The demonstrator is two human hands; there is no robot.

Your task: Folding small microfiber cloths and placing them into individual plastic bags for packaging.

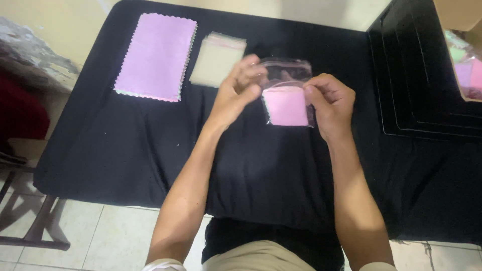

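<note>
Left hand: raised above the table, fingers curled in, fingertips pinched on the left edge of a small clear plastic bag. Thumb side faces the bag; hand is somewhat blurred.
Right hand: level with the left, fingers bent close together, gripping the right edge of the same bag near the pink piece inside it.
Clear plastic bag: held in the air between both hands, over the middle of the table, upright with its open flap end uppermost.
Folded pink cloth: sits in the lower part of the bag, a small square with a zigzag edge; top of the bag above it looks empty and see-through.
Table: covered in black cloth, directly under the hands.
Stack of pink cloths: lies flat at the far left of the table, zigzag-cut edges, well apart from the hands.
Pile of clear bags: just right of the pink stack, near the left hand but not touched.
Black tray: far right of the table, stepped black surface, apart from the right hand.
Box: at the right edge of view, holding packed pink and green pieces.
</note>
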